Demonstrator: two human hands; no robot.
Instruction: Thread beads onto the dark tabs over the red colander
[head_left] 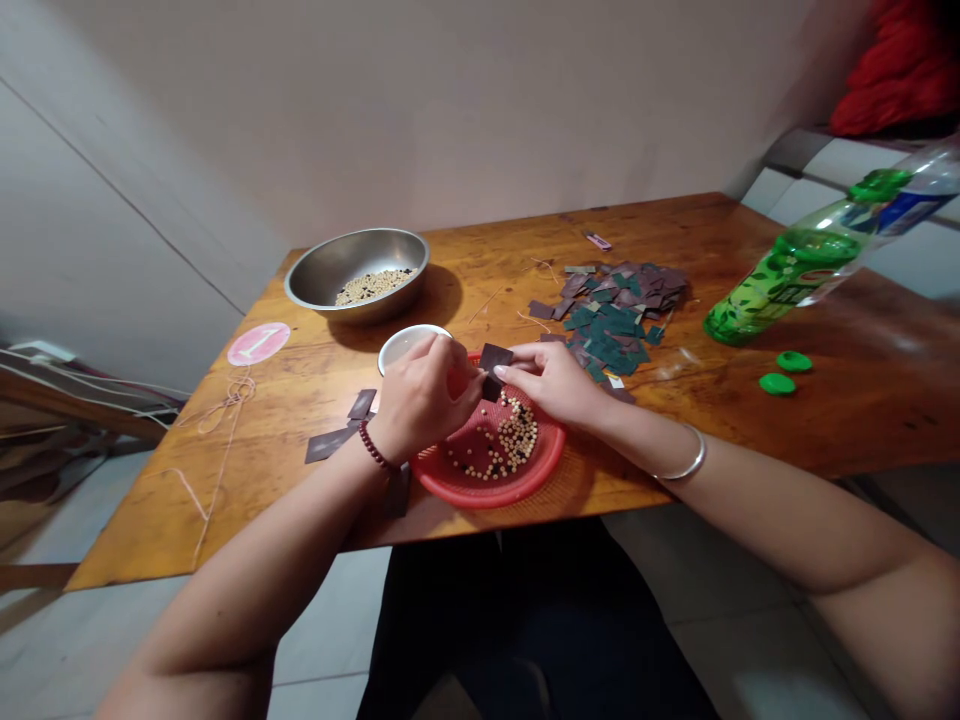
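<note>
Over a red plastic basket [551, 462], my two hands meet at a small dark brown square piece [496, 358]. My right hand [555, 378] pinches it between thumb and fingers. My left hand [427, 390] is closed with its fingertips at the piece's left edge; whether it grips the piece or something small is hidden. Pale and black beans [514, 440] lie in the basket below. Behind my left hand stands a white bowl [412, 340], partly covered. Several dark flat pieces [330, 443] lie beside my left wrist.
A steel bowl [412, 262] of beans stands at the back left. A heap of brown and green pieces [611, 320] lies right of centre. Green bottles [780, 275] and green caps [778, 384] are at the right. A pink round tag [259, 345] and string [225, 400] lie left.
</note>
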